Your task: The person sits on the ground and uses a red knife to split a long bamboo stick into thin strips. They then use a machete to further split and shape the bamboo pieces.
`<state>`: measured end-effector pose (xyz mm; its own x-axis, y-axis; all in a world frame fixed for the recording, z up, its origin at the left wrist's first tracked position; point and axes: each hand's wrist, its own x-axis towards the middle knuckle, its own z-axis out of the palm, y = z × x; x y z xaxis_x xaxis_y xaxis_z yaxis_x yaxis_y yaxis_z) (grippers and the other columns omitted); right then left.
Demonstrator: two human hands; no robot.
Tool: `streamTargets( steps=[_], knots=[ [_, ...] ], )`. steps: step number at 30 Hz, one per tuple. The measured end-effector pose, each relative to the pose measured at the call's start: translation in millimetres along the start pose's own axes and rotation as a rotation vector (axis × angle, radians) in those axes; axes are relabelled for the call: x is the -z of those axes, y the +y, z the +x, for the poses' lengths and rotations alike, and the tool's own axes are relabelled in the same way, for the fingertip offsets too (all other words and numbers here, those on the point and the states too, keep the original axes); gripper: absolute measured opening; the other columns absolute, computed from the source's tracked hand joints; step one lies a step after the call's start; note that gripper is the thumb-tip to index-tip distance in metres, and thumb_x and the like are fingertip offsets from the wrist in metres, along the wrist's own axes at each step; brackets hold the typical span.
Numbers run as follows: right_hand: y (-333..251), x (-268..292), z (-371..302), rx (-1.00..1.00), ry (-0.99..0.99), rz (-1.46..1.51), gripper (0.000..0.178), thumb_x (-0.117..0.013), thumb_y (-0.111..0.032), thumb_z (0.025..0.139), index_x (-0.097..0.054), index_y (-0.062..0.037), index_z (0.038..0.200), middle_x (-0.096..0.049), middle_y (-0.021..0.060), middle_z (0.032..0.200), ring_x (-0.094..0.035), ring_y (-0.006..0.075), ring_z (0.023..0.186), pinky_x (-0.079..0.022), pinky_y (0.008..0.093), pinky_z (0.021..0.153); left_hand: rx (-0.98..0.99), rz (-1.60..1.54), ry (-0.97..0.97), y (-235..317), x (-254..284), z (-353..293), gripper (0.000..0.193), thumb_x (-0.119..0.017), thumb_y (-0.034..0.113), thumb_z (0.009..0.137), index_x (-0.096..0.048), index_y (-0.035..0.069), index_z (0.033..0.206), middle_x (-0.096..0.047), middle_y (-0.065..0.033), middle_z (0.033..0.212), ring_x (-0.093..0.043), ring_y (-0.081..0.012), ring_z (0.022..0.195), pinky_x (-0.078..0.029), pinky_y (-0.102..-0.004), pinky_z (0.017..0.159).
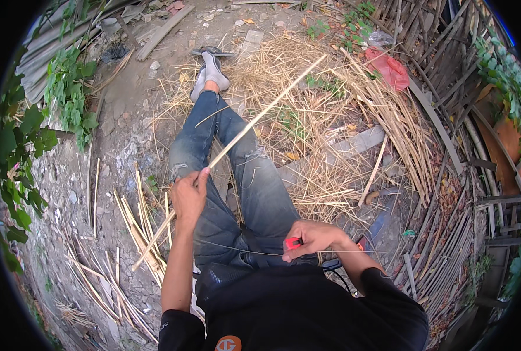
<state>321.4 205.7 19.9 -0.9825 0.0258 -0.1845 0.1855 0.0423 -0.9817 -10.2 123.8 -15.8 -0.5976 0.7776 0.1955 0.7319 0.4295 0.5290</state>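
My left hand [189, 196] is closed round a long pale bamboo strip [266, 114]. The strip slants across my legs, its far end up over the straw and its near end by the split pieces at my left. Near my lap, my right hand [316, 236] grips a small red and black tool [293, 242]; fingers cover part of it, so its exact kind is unclear. A thin strand [257, 253] runs sideways over my lap, passing at the right hand; whether that hand pinches it I cannot tell.
Split bamboo pieces [140, 234] lie at my left. Straw-like shavings [290, 146] cover the ground ahead, with a bundle of strips [404, 134] and a red plastic bag [387, 68] to the right. A flat bluish piece [380, 225] lies by my right arm. Stacked sticks [447, 257] line the right side.
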Motion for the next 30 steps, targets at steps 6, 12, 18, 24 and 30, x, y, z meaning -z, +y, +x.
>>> streamTargets(
  steps=[6,12,18,24,30],
  knots=[
    [30,86,-136,-0.132,0.820,0.075,0.021,-0.078,-0.018,0.092,-0.074,0.0029,0.093,-0.064,0.0042,0.064,-0.055,0.0122,0.056,-0.042,0.0288,0.055,0.131,-0.019,0.037,-59,53,8,0.052,-0.064,0.049,0.101,-0.079,0.001,0.090,-0.061,-0.0153,0.059,-0.058,-0.0269,0.052,-0.045,-0.0398,0.056],
    [64,145,-178,-0.387,2.024,-0.756,0.044,-0.073,-0.022,0.095,-0.063,0.0063,0.127,-0.061,0.0039,0.073,-0.050,0.0139,0.063,-0.044,0.0317,0.060,0.190,-0.353,-0.343,-74,58,-32,0.046,-0.068,0.042,0.101,-0.079,-0.001,0.088,-0.054,-0.0035,0.054,-0.045,-0.0094,0.053,-0.035,-0.0341,0.051],
    [86,97,-68,-0.168,1.540,0.068,0.049,-0.054,-0.049,0.107,-0.070,-0.0027,0.099,-0.045,-0.0072,0.061,-0.038,0.0066,0.051,-0.029,0.0301,0.048,0.120,-0.311,-0.605,-30,47,-76,0.039,-0.072,0.039,0.098,-0.078,0.000,0.091,-0.052,-0.0042,0.057,-0.043,-0.0086,0.056,-0.035,-0.0321,0.052],
    [106,68,1,-0.538,1.244,-0.366,0.065,-0.048,-0.053,0.106,-0.070,0.0049,0.086,-0.063,0.0261,0.067,-0.063,0.0431,0.066,-0.049,0.0504,0.068,0.059,-0.158,-0.539,-25,44,-97,0.032,-0.076,0.035,0.093,-0.080,0.003,0.095,-0.069,-0.0195,0.074,-0.066,-0.0322,0.063,-0.049,-0.0403,0.061],
    [116,66,4,-0.647,1.230,-0.419,0.066,-0.045,-0.052,0.105,-0.074,0.0068,0.097,-0.067,0.0364,0.083,-0.067,0.0529,0.087,-0.051,0.0566,0.082,0.074,-0.112,-0.497,-24,48,-101,0.033,-0.077,0.036,0.092,-0.080,0.004,0.094,-0.069,-0.0199,0.076,-0.067,-0.0376,0.068,-0.051,-0.0430,0.065]
  ],
)
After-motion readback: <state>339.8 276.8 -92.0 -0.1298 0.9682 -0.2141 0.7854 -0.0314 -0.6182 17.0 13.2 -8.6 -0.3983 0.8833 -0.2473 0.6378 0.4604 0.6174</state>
